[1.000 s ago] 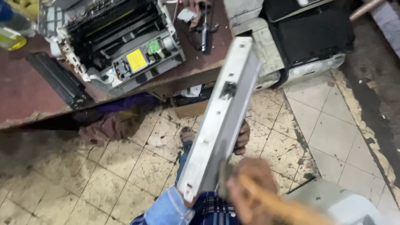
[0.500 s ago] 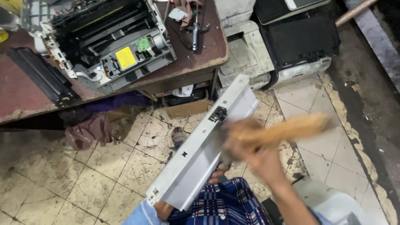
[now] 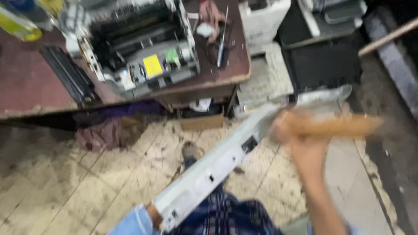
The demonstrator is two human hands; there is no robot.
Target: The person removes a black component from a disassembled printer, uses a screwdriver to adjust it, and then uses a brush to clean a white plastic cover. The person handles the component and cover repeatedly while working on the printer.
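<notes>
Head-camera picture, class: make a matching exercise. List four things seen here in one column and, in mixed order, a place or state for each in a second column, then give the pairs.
Things:
1. Opened printer
2. Long grey panel
3. Wooden-handled brush
4. Screwdriver

Places or states:
A. Gripped in the right hand, blurred
B. Lying on the table near its right end
C. Standing on the brown table, cover off
D. Held at its lower end by the left hand, slanting over the tiled floor

Pairs: 1-C, 2-D, 3-A, 4-B
</notes>
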